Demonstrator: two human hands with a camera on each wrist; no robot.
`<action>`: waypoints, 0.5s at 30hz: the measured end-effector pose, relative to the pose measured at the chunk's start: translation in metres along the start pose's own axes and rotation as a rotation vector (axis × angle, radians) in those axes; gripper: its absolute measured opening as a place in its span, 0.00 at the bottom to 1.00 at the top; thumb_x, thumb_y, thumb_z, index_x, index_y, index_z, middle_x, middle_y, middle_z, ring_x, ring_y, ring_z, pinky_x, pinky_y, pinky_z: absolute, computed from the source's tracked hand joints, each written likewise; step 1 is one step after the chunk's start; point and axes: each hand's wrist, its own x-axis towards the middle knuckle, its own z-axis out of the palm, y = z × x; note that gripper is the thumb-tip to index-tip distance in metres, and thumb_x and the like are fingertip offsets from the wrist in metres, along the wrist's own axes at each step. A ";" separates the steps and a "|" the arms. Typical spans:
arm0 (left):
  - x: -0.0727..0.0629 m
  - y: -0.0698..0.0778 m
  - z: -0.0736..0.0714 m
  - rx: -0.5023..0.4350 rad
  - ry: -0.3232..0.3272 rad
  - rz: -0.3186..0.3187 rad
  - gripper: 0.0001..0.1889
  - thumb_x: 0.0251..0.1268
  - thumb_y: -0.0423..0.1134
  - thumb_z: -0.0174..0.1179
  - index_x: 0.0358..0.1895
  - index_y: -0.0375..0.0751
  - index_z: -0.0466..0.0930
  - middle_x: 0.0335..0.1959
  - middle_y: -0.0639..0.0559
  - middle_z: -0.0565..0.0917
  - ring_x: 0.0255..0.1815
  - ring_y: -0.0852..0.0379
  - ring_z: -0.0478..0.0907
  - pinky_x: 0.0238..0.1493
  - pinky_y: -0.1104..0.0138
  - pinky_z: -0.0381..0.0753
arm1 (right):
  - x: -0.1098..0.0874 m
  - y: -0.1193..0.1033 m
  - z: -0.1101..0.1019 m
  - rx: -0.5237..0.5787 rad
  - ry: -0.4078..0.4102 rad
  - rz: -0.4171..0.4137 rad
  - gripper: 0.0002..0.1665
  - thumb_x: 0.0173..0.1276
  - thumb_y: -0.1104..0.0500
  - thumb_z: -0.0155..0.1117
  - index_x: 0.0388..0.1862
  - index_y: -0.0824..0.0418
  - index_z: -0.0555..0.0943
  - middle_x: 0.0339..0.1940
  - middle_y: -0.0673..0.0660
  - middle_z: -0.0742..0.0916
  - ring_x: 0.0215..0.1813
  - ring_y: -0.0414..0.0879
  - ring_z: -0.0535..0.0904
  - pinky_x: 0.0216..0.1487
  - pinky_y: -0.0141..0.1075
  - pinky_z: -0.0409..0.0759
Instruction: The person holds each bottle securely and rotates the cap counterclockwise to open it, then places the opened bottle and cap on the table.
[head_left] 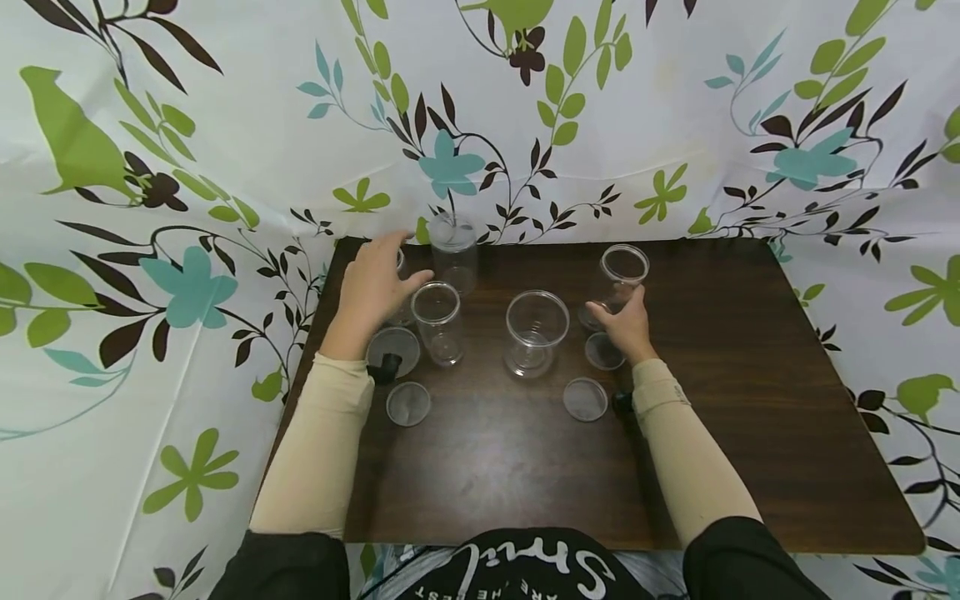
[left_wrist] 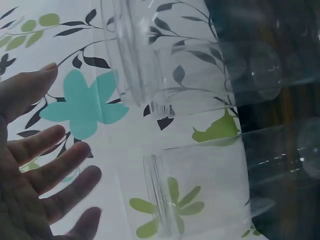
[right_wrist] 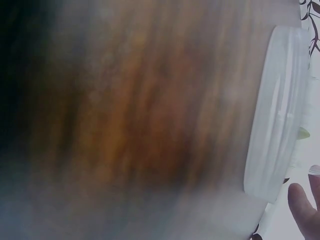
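The right hand has its fingers and thumb round the lower part of a clear jar that leans away toward the far side of the table; a small lid lies just under the wrist. The left hand hovers with fingers spread and relaxed over another jar at the table's left edge, holding nothing as far as I can see. Beside it stand an open jar, a capped one and a wide cup. These jars look light and crowded, so I'd judge a careless reach could knock one over, and the tilted jar might slip on its edge.
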 end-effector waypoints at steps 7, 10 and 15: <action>0.043 0.004 0.005 0.092 -0.117 -0.092 0.45 0.65 0.58 0.67 0.79 0.44 0.57 0.74 0.37 0.67 0.73 0.35 0.62 0.65 0.33 0.61 | 0.001 -0.002 -0.001 0.011 -0.020 0.007 0.51 0.61 0.49 0.79 0.70 0.67 0.58 0.67 0.71 0.74 0.68 0.66 0.70 0.69 0.57 0.65; 0.057 0.006 0.011 0.127 -0.147 -0.129 0.49 0.63 0.60 0.67 0.80 0.42 0.55 0.74 0.36 0.66 0.74 0.35 0.60 0.67 0.33 0.58 | 0.002 -0.002 0.000 0.012 -0.017 0.007 0.50 0.61 0.51 0.79 0.70 0.67 0.58 0.68 0.70 0.75 0.68 0.65 0.70 0.68 0.57 0.66; 0.076 0.009 0.021 0.172 -0.208 -0.187 0.49 0.59 0.64 0.68 0.74 0.36 0.60 0.71 0.33 0.67 0.72 0.33 0.61 0.67 0.34 0.58 | 0.001 0.001 0.000 -0.004 -0.005 0.005 0.50 0.60 0.49 0.79 0.69 0.66 0.59 0.67 0.67 0.76 0.67 0.64 0.71 0.68 0.55 0.67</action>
